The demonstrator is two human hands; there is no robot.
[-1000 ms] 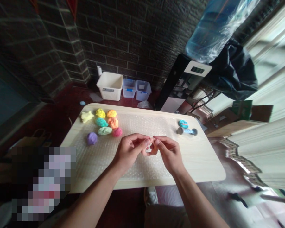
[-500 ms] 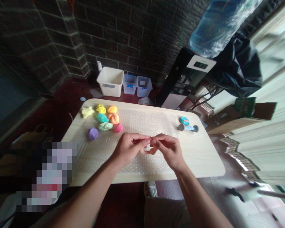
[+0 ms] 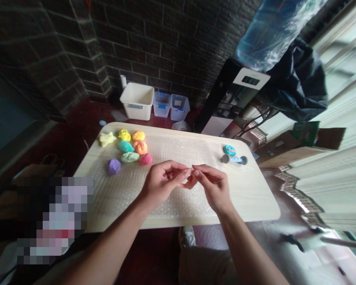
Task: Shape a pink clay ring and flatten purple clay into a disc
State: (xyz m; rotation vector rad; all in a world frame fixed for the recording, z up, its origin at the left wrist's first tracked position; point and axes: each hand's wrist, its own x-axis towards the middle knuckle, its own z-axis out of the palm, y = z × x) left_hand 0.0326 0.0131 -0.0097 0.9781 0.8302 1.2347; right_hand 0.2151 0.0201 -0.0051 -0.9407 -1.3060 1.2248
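Above the bubble wrap, my left hand and my right hand meet fingertip to fingertip. Each is closed in a pinch; whatever lies between the fingers is too small to make out. To the left sit lumps of modelling clay: a purple one, a pink one, a pale green one, an orange one and several more in yellow and teal. A dumbbell-shaped piece, light blue with grey ends, lies at the right beside a round teal piece with a pink mark.
The pale wooden table has rounded corners. Behind it on the floor stand a white basket and two clear plastic boxes. A water dispenser stands at the back right, near an open cardboard box.
My fingertips have drawn slightly apart, with the left thumb and forefinger opening a little. The clay pieces stay in place on the table; the view has shifted slightly.
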